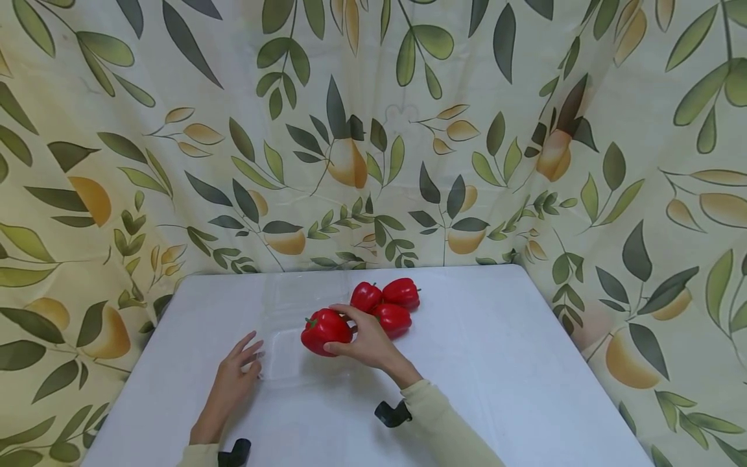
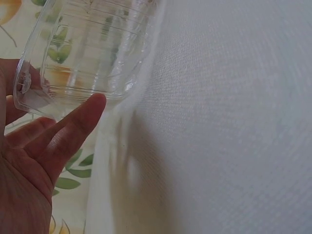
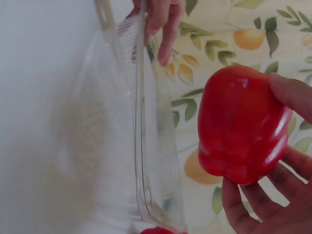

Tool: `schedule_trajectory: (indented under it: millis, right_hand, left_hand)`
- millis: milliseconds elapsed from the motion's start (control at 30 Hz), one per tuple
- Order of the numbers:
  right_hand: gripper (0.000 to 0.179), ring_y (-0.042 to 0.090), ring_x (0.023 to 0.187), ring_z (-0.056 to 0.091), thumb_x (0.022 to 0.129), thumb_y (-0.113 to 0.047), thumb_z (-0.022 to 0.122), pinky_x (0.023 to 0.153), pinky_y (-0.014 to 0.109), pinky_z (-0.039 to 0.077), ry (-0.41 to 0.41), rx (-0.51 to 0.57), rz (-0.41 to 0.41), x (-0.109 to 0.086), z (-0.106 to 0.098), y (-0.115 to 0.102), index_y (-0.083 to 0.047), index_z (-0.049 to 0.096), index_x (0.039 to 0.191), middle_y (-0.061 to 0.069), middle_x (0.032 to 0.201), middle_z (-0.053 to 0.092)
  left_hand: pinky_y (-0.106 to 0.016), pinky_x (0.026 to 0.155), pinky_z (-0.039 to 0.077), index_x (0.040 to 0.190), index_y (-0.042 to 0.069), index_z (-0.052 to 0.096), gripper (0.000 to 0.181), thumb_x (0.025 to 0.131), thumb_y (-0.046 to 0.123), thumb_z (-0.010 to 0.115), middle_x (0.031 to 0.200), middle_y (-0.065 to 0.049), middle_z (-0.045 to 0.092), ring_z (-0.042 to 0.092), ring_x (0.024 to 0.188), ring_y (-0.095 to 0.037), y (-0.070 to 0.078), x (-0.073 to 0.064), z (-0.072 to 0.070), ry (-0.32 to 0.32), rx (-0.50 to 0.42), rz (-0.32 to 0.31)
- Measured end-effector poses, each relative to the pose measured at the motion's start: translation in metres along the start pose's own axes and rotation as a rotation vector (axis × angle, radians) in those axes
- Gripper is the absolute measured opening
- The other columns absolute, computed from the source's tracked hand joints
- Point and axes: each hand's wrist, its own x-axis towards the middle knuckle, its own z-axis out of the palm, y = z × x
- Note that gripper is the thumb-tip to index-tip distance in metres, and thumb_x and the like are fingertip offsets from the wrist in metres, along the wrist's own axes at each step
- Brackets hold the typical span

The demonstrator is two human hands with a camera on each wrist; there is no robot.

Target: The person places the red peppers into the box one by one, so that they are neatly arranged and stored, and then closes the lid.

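My right hand (image 1: 367, 340) holds a red bell pepper (image 1: 327, 332) over the right part of a clear plastic container (image 1: 280, 353). In the right wrist view the thumb is on one side of this pepper (image 3: 243, 124) and the fingers on the other, above the container's rim (image 3: 139, 161). The left hand (image 1: 233, 376) is at the container's near left corner. Its thumb lies against the wall in the left wrist view, and another finger shows through the clear plastic (image 2: 83, 58), at the rim.
Three more red bell peppers, one at the back left (image 1: 366, 296), one at the back right (image 1: 401, 294) and one in front (image 1: 393, 320), sit together right of the container. A white cloth covers the table (image 1: 496, 363). Behind it hangs a leaf-patterned curtain (image 1: 403, 214).
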Motion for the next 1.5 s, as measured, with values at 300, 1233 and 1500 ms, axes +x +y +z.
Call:
schedule_trajectory:
  millis: [300,1233,1500]
  right_hand:
    - [0.074,0.021,0.121,0.053,0.073,-0.029,0.085,0.084,0.034,0.06,-0.006,-0.03,-0.02,0.01,0.01,-0.004,-0.025,0.05,0.139,-0.002,0.134,0.056]
    - [0.072,0.021,0.125,0.052,0.074,-0.025,0.085,0.086,0.037,0.06,-0.02,-0.065,0.051,0.046,0.051,0.002,-0.026,0.051,0.138,-0.002,0.137,0.055]
    - [0.069,0.023,0.126,0.051,0.078,-0.023,0.082,0.09,0.039,0.059,-0.039,-0.034,0.085,0.06,0.058,0.008,-0.024,0.051,0.139,0.001,0.138,0.056]
  left_hand:
    - [-0.036,0.081,0.061,0.131,-0.005,0.058,0.04,0.092,-0.001,0.057,0.153,-0.016,0.042,0.064,0.114,-0.039,0.002,0.002,0.0,-0.016,0.012,-0.026]
    - [-0.036,0.085,0.06,0.134,0.0,0.058,0.04,0.094,0.005,0.056,0.155,-0.013,0.04,0.064,0.117,-0.036,0.003,0.001,0.002,-0.035,0.045,-0.087]
    - [-0.035,0.084,0.061,0.135,0.0,0.058,0.041,0.094,0.005,0.056,0.155,-0.013,0.04,0.064,0.118,-0.036,0.002,0.002,0.002,-0.038,0.034,-0.085]
